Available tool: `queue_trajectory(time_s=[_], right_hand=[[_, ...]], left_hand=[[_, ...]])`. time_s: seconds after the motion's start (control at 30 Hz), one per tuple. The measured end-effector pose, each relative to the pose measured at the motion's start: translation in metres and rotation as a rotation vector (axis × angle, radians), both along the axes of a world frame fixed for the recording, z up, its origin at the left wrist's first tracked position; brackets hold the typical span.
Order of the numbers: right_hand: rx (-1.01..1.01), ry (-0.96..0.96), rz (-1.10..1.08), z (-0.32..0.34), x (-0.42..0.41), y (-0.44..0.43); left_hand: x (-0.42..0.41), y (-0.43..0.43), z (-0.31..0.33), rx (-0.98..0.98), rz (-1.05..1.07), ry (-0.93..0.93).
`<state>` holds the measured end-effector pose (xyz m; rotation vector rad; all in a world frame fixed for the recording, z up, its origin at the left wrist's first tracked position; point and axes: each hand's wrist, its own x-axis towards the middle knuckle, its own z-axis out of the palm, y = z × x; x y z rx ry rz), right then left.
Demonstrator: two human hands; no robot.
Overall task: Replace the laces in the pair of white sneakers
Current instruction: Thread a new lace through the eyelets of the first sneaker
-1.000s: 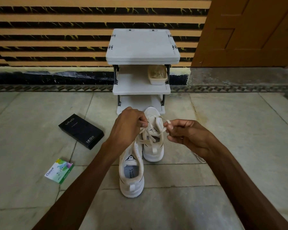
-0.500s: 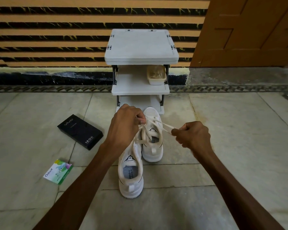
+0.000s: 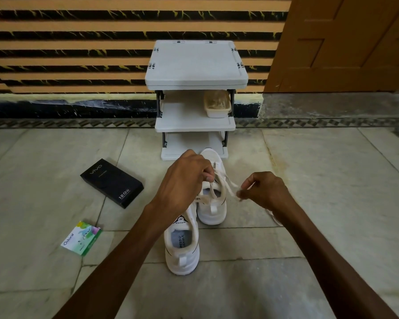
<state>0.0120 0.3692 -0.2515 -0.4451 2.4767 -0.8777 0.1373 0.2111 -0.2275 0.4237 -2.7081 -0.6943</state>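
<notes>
Two white sneakers stand on the stone floor, toes pointing away from me. The near sneaker (image 3: 182, 247) is at centre, its front hidden under my left wrist. The far sneaker (image 3: 213, 203) sits just beyond and right of it, with a cream lace (image 3: 227, 183) running loosely over its tongue. My left hand (image 3: 184, 180) hovers over the far sneaker and pinches a loop of that lace. My right hand (image 3: 265, 189) is to the right of the shoe, pinching the lace's other strand, which is blurred. A bit of lace (image 3: 273, 217) shows under my right wrist.
A small white three-tier rack (image 3: 195, 86) stands against the striped wall, with a tray of pale material (image 3: 217, 103) on its middle shelf. A black phone box (image 3: 112, 183) and a green-white packet (image 3: 81, 238) lie on the floor to the left. A wooden door (image 3: 346, 42) is at the back right.
My right hand first pulled the lace out to the right and stretched it taut. It now sits a little lower with the strand slacker. My left hand stayed over the far sneaker.
</notes>
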Motion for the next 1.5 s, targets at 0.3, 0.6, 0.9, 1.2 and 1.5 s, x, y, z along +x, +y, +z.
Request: queue_trajectory(time_s=[0.3,0.6,0.9,1.2,1.5], right_hand=[[-0.105,0.119,0.444,0.03,0.01,-0.01],[0.345,-0.129,0.777,0.03,0.018,0.006],[0.114,0.084,0.665,0.04,0.007,-0.006],[-0.426,-0.298,0.544,0.036,0.036,-0.02],[-0.034,-0.664,0.936,0.032,0.04,-0.02]], left_hand=[[-0.005,0.01,0.014,0.028,-0.148,-0.063],[0.001,0.002,0.015,0.038,0.092,0.183],[0.004,-0.008,0.022,0.109,0.102,0.241],[0.009,-0.016,0.013,0.044,0.203,0.235],[0.024,-0.027,-0.01,0.174,0.218,0.159]])
